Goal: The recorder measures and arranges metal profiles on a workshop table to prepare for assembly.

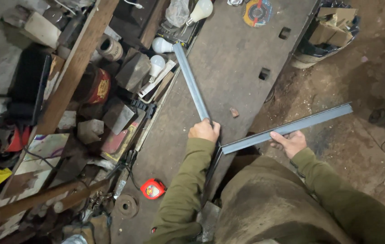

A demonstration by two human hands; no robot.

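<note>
Left hand (204,130) gripping long grey metal angle bar (191,82) on worn steel bench (228,58), right hand (289,143) holding second bar (287,128), ends meeting

A single head-worn camera looks steeply down from close above, over the person's own sleeves, onto the long grey metal worktop (228,58) and the dirt floor (359,90) beside it.

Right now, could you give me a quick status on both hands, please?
Left hand grips one grey metal strip. Right hand holds the other strip. Small scrap lies on workbench.
</note>
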